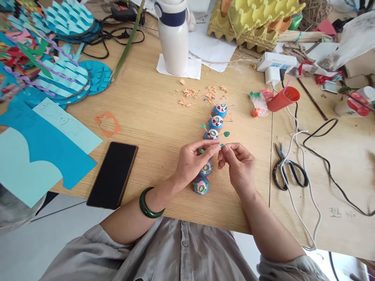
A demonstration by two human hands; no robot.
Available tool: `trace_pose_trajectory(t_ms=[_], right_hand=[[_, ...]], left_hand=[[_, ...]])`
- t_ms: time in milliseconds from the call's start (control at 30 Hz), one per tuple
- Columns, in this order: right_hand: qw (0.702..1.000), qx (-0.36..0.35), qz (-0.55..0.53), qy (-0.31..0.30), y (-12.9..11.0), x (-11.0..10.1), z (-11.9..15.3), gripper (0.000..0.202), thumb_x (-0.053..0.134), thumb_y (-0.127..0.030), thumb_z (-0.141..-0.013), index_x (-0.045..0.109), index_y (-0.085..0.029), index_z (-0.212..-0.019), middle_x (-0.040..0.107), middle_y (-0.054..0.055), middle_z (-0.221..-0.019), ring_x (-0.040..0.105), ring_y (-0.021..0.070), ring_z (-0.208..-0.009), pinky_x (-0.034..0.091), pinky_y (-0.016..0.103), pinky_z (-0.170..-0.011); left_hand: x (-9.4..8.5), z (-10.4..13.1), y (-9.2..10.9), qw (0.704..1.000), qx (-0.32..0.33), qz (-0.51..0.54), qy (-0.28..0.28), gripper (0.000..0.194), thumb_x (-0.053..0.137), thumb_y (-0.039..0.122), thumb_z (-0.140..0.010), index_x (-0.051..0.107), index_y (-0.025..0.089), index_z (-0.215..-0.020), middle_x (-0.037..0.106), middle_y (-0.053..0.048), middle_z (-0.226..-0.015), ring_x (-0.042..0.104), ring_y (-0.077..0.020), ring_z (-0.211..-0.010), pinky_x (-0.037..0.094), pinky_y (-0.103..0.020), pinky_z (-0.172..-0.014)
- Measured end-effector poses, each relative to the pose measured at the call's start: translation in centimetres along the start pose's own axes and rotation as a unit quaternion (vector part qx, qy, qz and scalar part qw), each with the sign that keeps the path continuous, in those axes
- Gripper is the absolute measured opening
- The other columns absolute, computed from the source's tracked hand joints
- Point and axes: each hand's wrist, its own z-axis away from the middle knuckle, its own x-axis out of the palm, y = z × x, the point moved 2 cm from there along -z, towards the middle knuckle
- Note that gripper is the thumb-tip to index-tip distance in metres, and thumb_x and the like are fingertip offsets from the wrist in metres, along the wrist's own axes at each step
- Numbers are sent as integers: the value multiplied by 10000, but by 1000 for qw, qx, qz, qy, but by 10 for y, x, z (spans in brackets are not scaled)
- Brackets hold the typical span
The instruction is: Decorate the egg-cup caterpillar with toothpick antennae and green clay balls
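Note:
A row of small blue balls with pink faces and green or black clay details runs up the tabletop in front of me. The nearest ball (200, 186) and another blue ball (205, 168) lie just below my hands. My left hand (195, 160) reaches over the row, thumb and forefinger together; what they grip is hidden. My right hand (239, 162) pinches a small green clay piece (222, 145) right beside the left fingertips. Just above them, a ball (213, 134) carries thin wires tipped with green clay leaves (226, 134). Farther balls (216, 121) have bare wires sticking out sideways.
A black phone (113, 175) and cut blue paper (67, 148) lie left. Right are scissors (288, 168), cables (325, 164) and a red cup (283, 99). Behind stand a white tumbler (175, 43), orange shavings (190, 93) and yellow egg trays (258, 19).

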Motion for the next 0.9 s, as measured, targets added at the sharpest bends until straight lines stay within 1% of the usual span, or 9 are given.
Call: trace_pose_trajectory(t_ms=[133,267,300,400,567,633,733,800,900], right_hand=[[999,-12,32,-8,-3,3,3,285,771,-439,-838,652,-188,-776,668,-30,-619,579,84,-476,515,224,-466],[997,-51,62,4,-6,3,4,265,786,-423,-828,688,-201,-935,700,-28,-694,593,78,-522,534,223,-517],[996,-62,68,12,-6,3,4,262,788,-420,-827,694,-204,-942,703,-25,-714,592,77,-528,536,225,-521],[992,-92,82,34,-5,0,3,220,791,-401,-825,701,-200,-839,698,-16,-744,597,82,-542,534,235,-515],[993,-92,53,48,-3,-2,0,180,791,-363,-831,709,-207,-793,661,-30,-700,568,77,-533,497,224,-489],[994,-91,47,45,-3,-2,0,172,793,-356,-828,713,-212,-779,637,-39,-679,542,71,-520,469,217,-468],[993,-97,51,35,-3,-1,0,163,803,-357,-815,729,-218,-772,622,-42,-678,509,67,-512,440,216,-440],[994,-89,51,25,-3,0,0,146,786,-369,-833,755,-226,-823,633,-37,-696,503,65,-519,443,213,-446],[997,-57,41,17,-4,1,0,193,742,-403,-873,769,-253,-991,646,-38,-716,508,62,-523,471,213,-474]], left_hand=[[-1,0,1,998,35,-49,24,250,779,411,-801,799,180,-894,731,2,-719,563,-69,-560,443,-173,-503],[-2,1,1,997,53,-57,25,209,766,374,-816,786,172,-865,748,-5,-727,614,-82,-606,496,-177,-573],[-2,1,1,997,53,-60,22,204,764,370,-817,786,173,-866,750,-7,-732,619,-84,-613,501,-180,-580],[-1,2,2,997,44,-65,17,207,773,373,-806,786,174,-859,728,-5,-715,584,-77,-572,481,-184,-540],[1,1,3,1000,9,-3,-3,377,667,524,-885,783,167,-858,642,-2,-668,439,-42,-454,382,-191,-424],[1,0,2,1000,3,-6,-8,373,704,532,-853,790,171,-880,645,1,-670,429,-37,-448,373,-185,-414],[-1,-1,0,999,5,-45,-7,356,802,499,-759,794,170,-893,656,9,-649,436,-38,-446,373,-170,-405],[-2,-1,-2,998,17,-59,-8,344,800,489,-761,789,165,-878,663,8,-643,450,-40,-452,392,-164,-417],[-3,-1,-4,997,38,-70,-19,314,772,470,-799,786,169,-890,696,-4,-681,490,-48,-475,420,-162,-443]])
